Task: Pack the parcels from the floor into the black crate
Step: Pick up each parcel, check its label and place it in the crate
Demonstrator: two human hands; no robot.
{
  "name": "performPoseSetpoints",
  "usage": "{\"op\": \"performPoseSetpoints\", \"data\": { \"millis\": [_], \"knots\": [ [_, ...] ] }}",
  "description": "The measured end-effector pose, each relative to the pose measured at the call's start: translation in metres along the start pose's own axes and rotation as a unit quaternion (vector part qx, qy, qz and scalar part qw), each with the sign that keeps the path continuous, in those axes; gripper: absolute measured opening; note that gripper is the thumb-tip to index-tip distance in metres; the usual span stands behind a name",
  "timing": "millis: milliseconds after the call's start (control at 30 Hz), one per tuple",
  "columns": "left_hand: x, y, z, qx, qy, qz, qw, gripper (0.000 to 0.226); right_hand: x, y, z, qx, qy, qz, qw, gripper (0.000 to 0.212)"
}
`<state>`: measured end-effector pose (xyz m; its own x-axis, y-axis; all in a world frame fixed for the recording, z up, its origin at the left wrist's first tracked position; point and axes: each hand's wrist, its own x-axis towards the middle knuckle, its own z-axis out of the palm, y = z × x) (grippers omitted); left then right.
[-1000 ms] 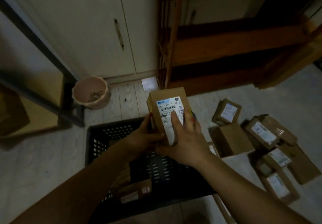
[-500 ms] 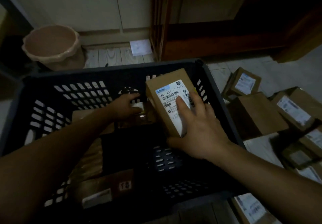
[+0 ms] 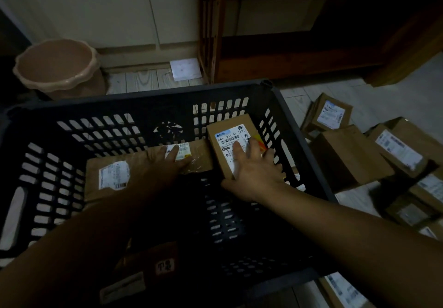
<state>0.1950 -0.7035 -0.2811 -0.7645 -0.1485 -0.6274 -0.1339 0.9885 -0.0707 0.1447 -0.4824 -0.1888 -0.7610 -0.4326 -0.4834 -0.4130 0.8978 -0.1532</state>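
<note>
The black crate [image 3: 148, 96] fills the middle of the head view. My right hand [image 3: 254, 171] holds a brown box with a white label [image 3: 230, 128] low in the crate's far right corner, fingers spread over its top and thumb at its near edge. My left hand [image 3: 163, 164] rests with straight fingers on a taped brown parcel [image 3: 201, 156] along the crate's far wall. Another labelled parcel [image 3: 112, 176] lies to its left. A dark parcel [image 3: 143, 274] sits at the crate's near side. Several parcels [image 3: 347, 156] lie on the floor to the right.
A pink bin [image 3: 57, 65] stands on the floor at the far left beside white cabinet doors. A wooden shelf unit [image 3: 287, 63] rises behind the crate. A white paper [image 3: 185, 69] lies by the shelf's foot. More parcels [image 3: 340, 291] lie close to the crate's near right corner.
My right hand has lowered the labelled box from above the crate into its far right corner. My left hand let go of that box and moved onto the taped parcel.
</note>
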Motion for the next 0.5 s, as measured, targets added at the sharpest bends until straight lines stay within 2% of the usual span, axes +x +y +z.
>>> {"op": "performPoseSetpoints", "data": {
  "millis": [233,367,500],
  "knots": [
    [-0.003,-0.006,0.003,0.036,0.023,0.012,0.999,0.080,0.011,-0.004,0.021,-0.008,-0.029,0.006,1.000,0.104],
    [-0.006,-0.005,0.006,0.091,0.074,0.027,0.993,0.076,0.022,-0.001,0.027,-0.009,-0.070,0.019,0.997,0.103],
    [-0.018,-0.002,-0.003,0.106,0.070,0.030,0.991,0.077,0.028,0.006,0.040,-0.019,-0.102,0.028,0.994,0.105]
  ]
}}
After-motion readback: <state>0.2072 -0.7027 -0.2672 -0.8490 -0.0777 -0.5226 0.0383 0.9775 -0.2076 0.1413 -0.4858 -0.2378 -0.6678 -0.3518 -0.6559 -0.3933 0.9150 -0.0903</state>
